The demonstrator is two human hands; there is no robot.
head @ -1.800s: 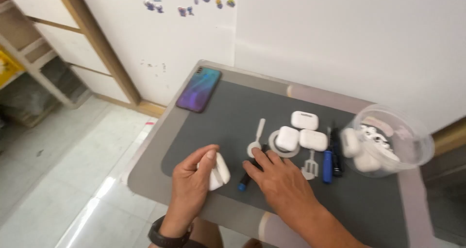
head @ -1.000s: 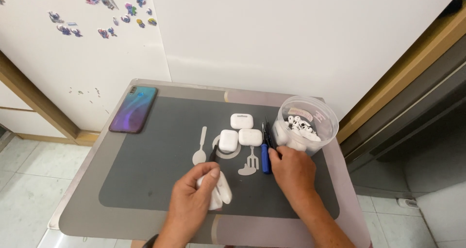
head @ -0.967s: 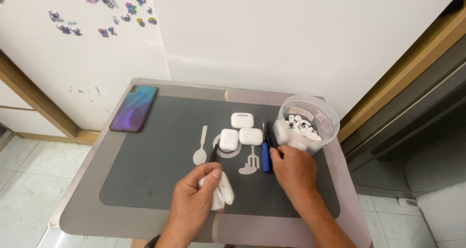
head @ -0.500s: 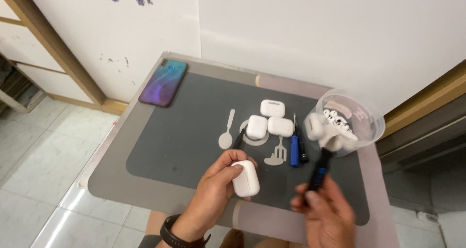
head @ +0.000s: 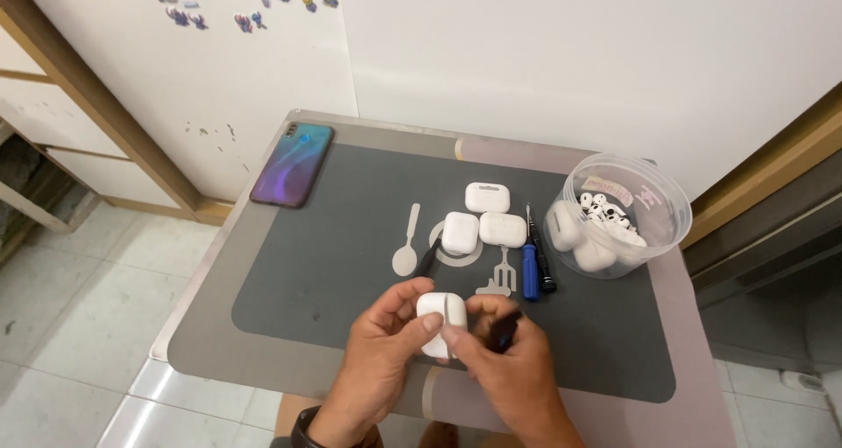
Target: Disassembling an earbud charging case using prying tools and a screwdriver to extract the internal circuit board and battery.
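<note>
My left hand (head: 381, 360) grips a white earbud case (head: 440, 319) above the near edge of the dark grey mat (head: 333, 255). My right hand (head: 504, 369) is closed around a dark-handled tool (head: 503, 329) and its fingers also touch the case from the right. Both hands meet at the case. Three more white earbud cases (head: 481, 220) lie grouped at the middle of the mat.
A blue screwdriver (head: 530, 272) and a black one (head: 541, 259) lie beside the cases. A clear round tub (head: 653, 198) of white earbuds stands at the right. A blue-purple phone (head: 293, 163) lies at the far left corner. Another dark tool (head: 427, 259) lies beside the cases.
My right hand picked up a dark-handled tool near the tub and brought it left to the case. My left hand has kept hold of the case throughout.
</note>
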